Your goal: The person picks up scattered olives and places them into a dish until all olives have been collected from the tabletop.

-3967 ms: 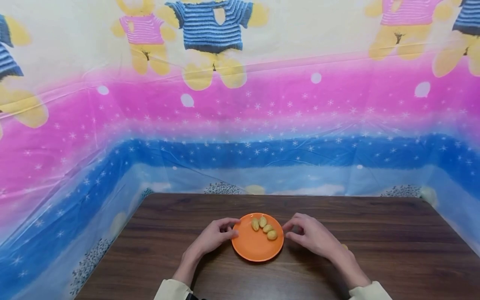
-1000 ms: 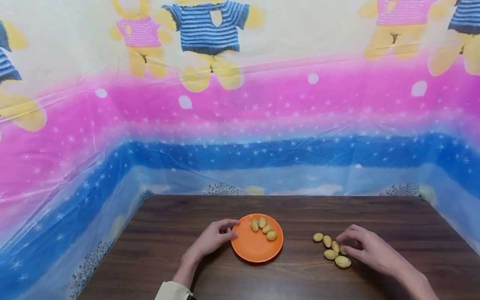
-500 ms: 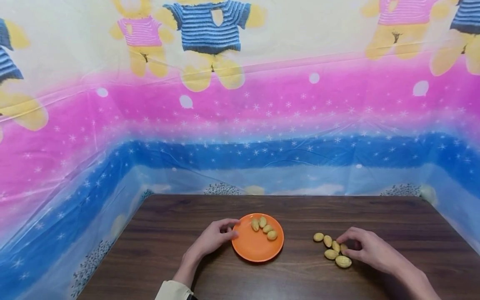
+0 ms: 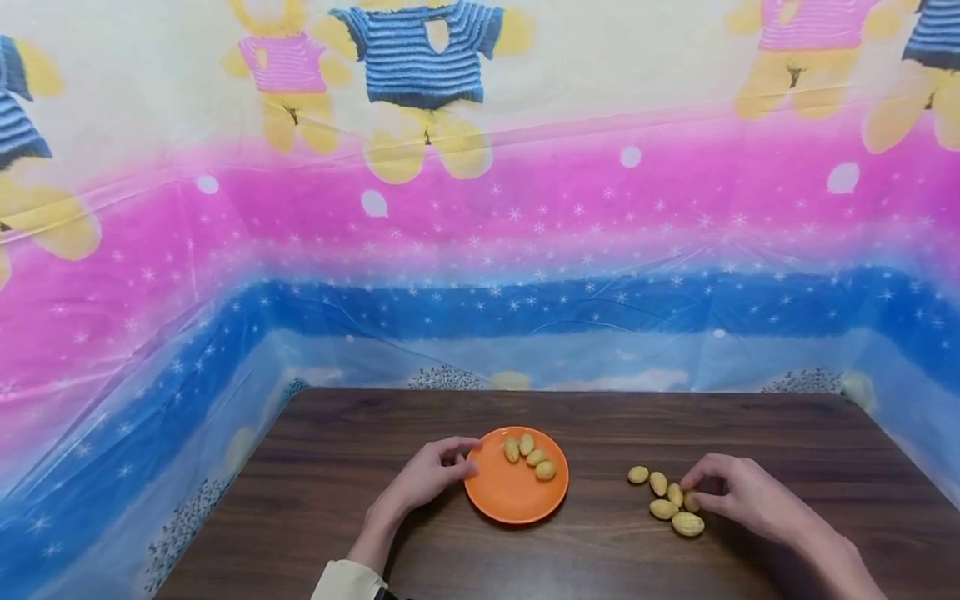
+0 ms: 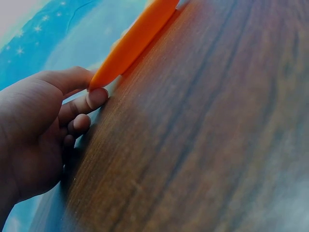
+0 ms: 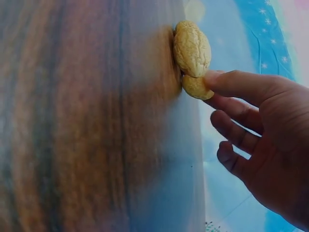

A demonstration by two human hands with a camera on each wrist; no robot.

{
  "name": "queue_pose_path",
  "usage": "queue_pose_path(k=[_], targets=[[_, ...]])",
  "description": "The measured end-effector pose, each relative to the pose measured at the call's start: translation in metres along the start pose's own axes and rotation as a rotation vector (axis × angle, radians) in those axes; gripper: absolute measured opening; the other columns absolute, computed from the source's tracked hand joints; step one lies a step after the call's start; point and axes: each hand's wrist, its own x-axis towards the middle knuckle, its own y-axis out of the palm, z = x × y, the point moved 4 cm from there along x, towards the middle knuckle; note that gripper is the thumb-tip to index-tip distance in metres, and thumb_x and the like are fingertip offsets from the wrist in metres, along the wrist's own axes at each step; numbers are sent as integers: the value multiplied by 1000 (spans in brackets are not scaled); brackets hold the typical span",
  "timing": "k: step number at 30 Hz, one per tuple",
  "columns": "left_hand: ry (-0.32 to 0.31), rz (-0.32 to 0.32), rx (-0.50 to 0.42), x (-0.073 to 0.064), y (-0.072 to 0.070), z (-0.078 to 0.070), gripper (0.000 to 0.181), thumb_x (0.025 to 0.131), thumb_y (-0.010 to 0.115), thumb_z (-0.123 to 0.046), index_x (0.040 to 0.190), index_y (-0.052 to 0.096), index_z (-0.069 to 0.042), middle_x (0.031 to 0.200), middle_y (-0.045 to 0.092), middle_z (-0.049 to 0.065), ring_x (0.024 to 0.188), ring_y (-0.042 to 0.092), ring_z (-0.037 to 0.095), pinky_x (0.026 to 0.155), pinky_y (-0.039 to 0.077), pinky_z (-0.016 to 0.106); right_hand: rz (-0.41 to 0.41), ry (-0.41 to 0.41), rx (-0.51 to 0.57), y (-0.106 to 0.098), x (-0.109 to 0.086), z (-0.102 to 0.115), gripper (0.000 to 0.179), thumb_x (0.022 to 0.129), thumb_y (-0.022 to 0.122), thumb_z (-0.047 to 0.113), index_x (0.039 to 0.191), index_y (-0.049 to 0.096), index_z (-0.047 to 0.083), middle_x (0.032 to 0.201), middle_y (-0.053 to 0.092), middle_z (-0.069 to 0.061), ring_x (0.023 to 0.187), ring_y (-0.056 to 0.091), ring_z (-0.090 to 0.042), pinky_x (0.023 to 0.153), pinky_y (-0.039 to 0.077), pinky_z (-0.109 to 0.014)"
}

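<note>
The person's right hand, thumb and finger nearly together, pinches a wrinkled yellow nut on the desk, its long axis mostly hidden from here. The orange plate lies at nine o'clock from it, its nine o'clock rim pinched by the left hand.

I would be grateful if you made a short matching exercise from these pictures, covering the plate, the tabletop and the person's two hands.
Column one:
1. plate
2. left hand
3. right hand
4. tabletop

Column two:
A. pinches one of the loose nut-like pieces
B. dark brown, with a wood-grain pattern
C. grips an edge of something orange
D. round, with four nut-like pieces on it

Right pairs: 1-D, 2-C, 3-A, 4-B
</note>
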Motion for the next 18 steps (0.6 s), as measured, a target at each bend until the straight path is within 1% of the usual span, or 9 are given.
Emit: queue_pose_path(k=[6, 12, 18], targets=[[-8, 5, -11, 0, 0, 0, 40, 95, 67, -33, 132, 64, -17, 85, 58, 1, 76, 52, 15, 67, 40, 26, -1, -2, 4, -1, -3, -2, 12, 87, 76, 27, 96, 73, 20, 93, 69, 8, 74, 57, 4, 63, 47, -22], [-2, 8, 0, 0, 1, 0, 39, 96, 66, -33, 132, 64, -19, 86, 59, 0, 76, 53, 14, 67, 41, 25, -57, -43, -25, -7, -4, 5, 8, 87, 76, 27, 93, 73, 24, 89, 66, 13, 73, 56, 4, 62, 47, -22], [-1, 12, -5, 1, 1, 2, 40, 96, 66, -34, 132, 63, -19, 86, 59, 0, 77, 53, 16, 68, 41, 27, -99, -77, -60, -12, 1, 14, 6, 87, 76, 27, 92, 73, 26, 89, 64, 15, 73, 55, 4, 63, 47, -22]])
